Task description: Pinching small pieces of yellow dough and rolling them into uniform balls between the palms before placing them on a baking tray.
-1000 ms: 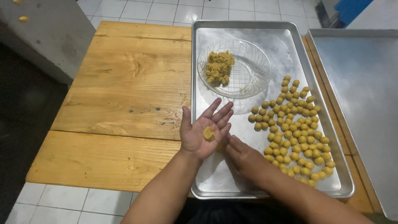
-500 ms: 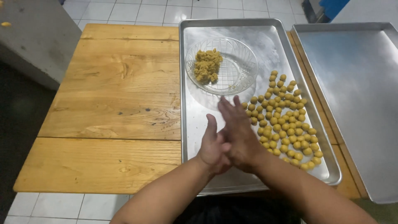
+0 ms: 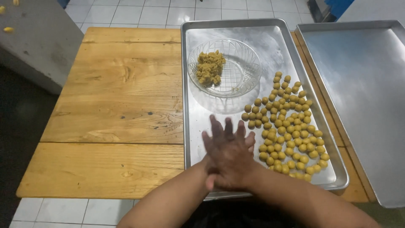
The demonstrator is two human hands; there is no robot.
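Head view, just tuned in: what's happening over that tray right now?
A person has the right hand laid flat on top of the left hand, palms pressed together over the near end of a metal tray. Whatever sits between the palms is hidden. To the right on the tray lies a cluster of small yellow dough balls. Further back a glass bowl holds a lump of the same dough. The tray rests on a wooden table, with a second tray to the right.

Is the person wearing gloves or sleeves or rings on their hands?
No gloves. The right hand and the left hand under it are bare, and both forearms are bare with no sleeves in view. No rings, watch or bracelets show, though the picture is a bit blurry.
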